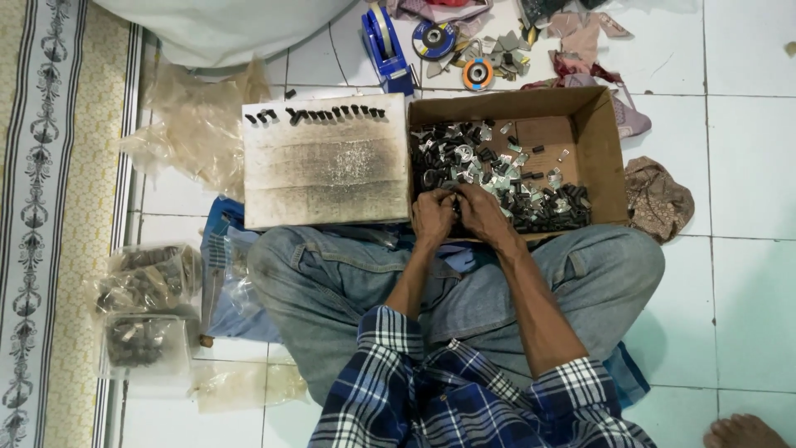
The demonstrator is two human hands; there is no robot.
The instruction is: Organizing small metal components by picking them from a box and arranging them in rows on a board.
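I sit cross-legged on a tiled floor. My left hand (433, 216) and my right hand (482, 211) meet over the near edge of a shallow cardboard box (599, 124) that holds several small black and silver metal parts (506, 178). Both hands have their fingers curled together around small parts from the pile; what exactly sits between the fingers is hidden. Left of the box lies a worn white board (325, 178) with a row of small black pieces (319, 114) lined along its far edge.
A blue tape dispenser (385, 41), round discs (435, 37) and cloth scraps lie beyond the box. Clear plastic bags of parts (145, 307) sit at my left, beside a patterned mat (50, 224). A brown cloth (657, 197) lies right of the box. Another person's bare foot (742, 433) shows at bottom right.
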